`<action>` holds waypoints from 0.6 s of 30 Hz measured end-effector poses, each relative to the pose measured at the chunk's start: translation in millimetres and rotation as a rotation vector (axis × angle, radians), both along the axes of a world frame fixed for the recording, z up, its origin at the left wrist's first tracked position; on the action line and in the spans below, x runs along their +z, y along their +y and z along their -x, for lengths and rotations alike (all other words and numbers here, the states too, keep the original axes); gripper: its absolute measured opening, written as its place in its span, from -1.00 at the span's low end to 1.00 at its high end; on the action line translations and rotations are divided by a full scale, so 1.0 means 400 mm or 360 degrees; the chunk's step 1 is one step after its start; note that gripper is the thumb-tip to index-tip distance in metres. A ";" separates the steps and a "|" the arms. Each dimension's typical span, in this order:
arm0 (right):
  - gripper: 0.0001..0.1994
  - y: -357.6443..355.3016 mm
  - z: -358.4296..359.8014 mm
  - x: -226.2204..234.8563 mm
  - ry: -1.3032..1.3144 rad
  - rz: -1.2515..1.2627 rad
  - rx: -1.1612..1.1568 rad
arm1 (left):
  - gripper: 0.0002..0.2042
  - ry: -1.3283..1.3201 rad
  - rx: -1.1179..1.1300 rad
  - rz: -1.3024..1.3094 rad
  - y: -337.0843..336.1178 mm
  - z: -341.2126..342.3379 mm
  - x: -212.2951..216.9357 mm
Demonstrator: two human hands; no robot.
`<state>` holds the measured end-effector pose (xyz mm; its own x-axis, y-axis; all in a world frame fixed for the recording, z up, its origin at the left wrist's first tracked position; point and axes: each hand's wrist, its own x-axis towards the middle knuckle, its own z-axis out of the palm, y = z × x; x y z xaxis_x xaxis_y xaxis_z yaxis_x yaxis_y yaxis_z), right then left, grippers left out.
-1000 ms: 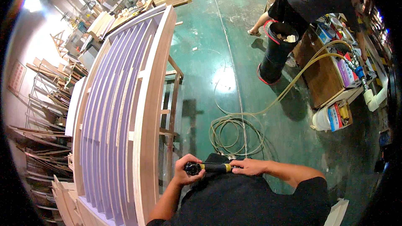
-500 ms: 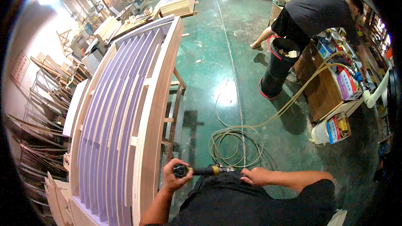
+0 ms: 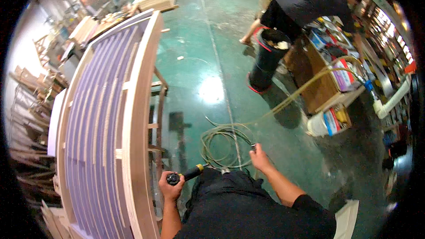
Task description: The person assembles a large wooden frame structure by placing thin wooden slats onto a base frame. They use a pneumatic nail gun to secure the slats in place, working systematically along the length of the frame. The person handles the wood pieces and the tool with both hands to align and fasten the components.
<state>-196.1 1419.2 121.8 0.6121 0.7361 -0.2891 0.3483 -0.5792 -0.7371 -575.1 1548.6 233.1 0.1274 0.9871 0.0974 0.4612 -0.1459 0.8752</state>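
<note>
My left hand (image 3: 171,186) is closed around a black cylindrical tool (image 3: 192,174) with a yellow band near its far end. Its round black end faces up in my grip, and the shaft slants toward my waist. Apart from it, to the right, my right hand (image 3: 260,158) is closed on a small dark object (image 3: 253,147), too small to name. Just beyond my hands a yellowish hose (image 3: 226,144) lies coiled on the green floor. To my left stands a long wooden frame (image 3: 138,106) with purple slats (image 3: 95,115), close to my left hand but apart from the tool.
A co-worker (image 3: 301,6) bends over a cluttered wooden bench (image 3: 312,82) at the far right. Next to them stands a black bin (image 3: 268,62) with red edging. The hose runs from the bench across the floor. Wood strips (image 3: 31,137) lean along the left wall.
My right hand has moved away from the tool's end, forward and right, with the small dark object. The tool now tilts more, and the view has swung right.
</note>
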 end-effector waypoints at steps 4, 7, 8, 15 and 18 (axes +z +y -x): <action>-0.58 -0.048 0.038 0.000 0.0164 0.0268 0.0479 | -0.68 -0.0033 -0.0064 0.0096 0.007 0.025 -0.075; -0.56 -0.038 0.067 -0.029 0.0168 0.0382 0.0454 | -0.67 -0.0047 -0.0092 0.0101 0.033 -0.001 -0.068; -0.56 -0.026 0.082 -0.038 0.0173 0.0368 0.0447 | -0.68 -0.0030 -0.0091 0.0131 0.042 -0.005 -0.068; -0.52 0.109 0.112 -0.103 0.0131 0.0406 0.0543 | -0.67 -0.0027 -0.0158 0.0159 0.173 -0.024 -0.064; -0.52 0.187 0.093 -0.100 0.0068 0.0453 0.0615 | -0.67 -0.0054 -0.0200 0.0101 0.234 -0.012 -0.083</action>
